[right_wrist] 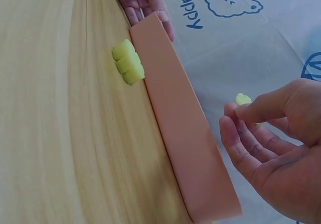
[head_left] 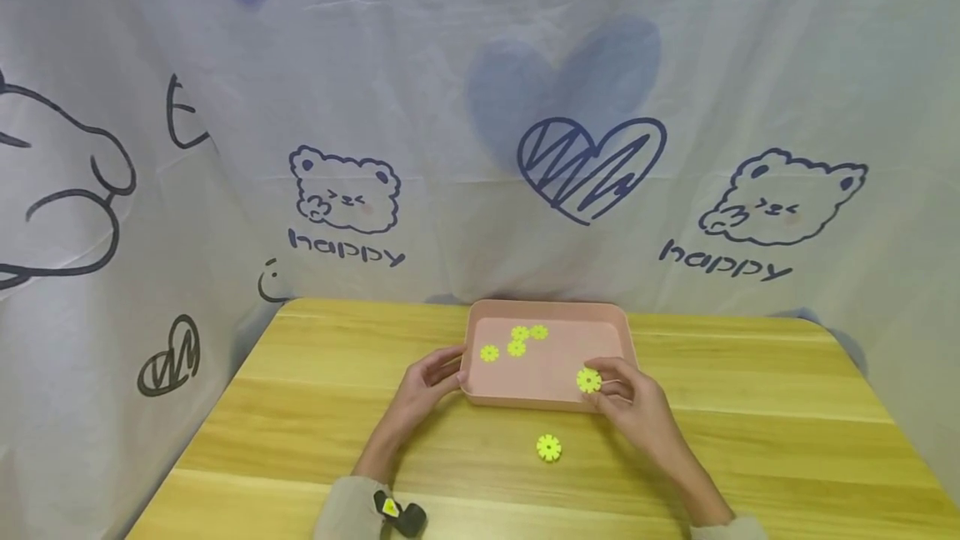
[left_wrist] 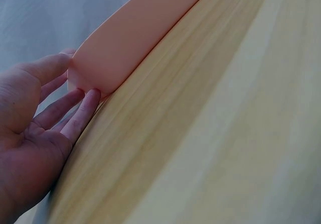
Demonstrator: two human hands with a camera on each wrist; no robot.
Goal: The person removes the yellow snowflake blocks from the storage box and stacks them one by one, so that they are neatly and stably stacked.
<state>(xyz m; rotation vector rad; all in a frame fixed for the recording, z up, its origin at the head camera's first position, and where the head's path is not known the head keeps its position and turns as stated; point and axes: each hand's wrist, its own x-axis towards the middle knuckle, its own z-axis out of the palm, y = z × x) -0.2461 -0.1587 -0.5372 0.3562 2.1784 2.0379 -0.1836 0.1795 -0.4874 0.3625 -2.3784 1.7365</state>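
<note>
A shallow pink tray (head_left: 525,402) stands at the back of the table, with several yellow notched discs (head_left: 490,353) lying flat inside on its left half. My left hand (head_left: 426,386) holds the tray's left near corner; in the left wrist view its thumb and fingers (left_wrist: 83,111) touch the tray wall (left_wrist: 125,38). My right hand (head_left: 637,407) pinches one yellow notched disc (head_left: 588,380) between thumb and fingertips, above the tray's right near corner. Another such disc (head_left: 549,447) lies on the table in front of the tray, apart from both hands.
The wood-grain table (head_left: 315,423) extends to both sides of the tray. A pale cloth (head_left: 450,215) with printed bears and hearts hangs behind and beside it. A black strapped device (head_left: 401,515) sits on my left wrist.
</note>
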